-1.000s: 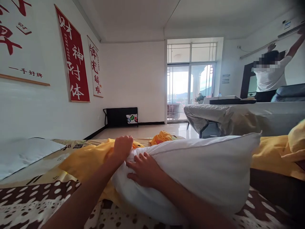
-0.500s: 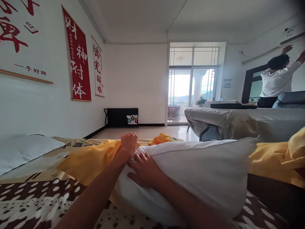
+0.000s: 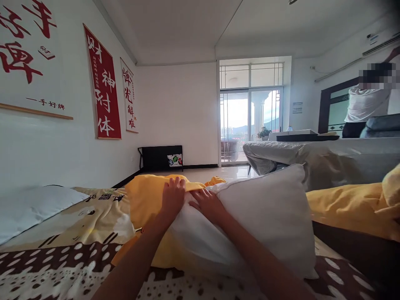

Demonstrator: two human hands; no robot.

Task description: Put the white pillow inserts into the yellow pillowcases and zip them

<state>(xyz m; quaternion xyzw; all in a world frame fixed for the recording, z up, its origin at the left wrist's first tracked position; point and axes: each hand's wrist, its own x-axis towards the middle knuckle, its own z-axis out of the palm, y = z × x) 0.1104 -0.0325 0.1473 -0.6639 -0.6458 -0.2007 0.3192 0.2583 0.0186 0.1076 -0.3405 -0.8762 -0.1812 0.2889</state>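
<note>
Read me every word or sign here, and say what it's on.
"一手好牌": left white scroll; larger characters partly cut off.
"财神附体": red scroll.
"牌光解难": narrow white scroll.
Too small or blurred: scrolls' small columns, wall notice, upper-right label, bedsheet print.

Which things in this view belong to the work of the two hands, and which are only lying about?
In the work:
- yellow cloth, gripped by the left hand
- white pillow, under the right hand

Only lying about:
- white pillow-like item, far left
- yellow fabric, far right
- black panel near the wall
</note>
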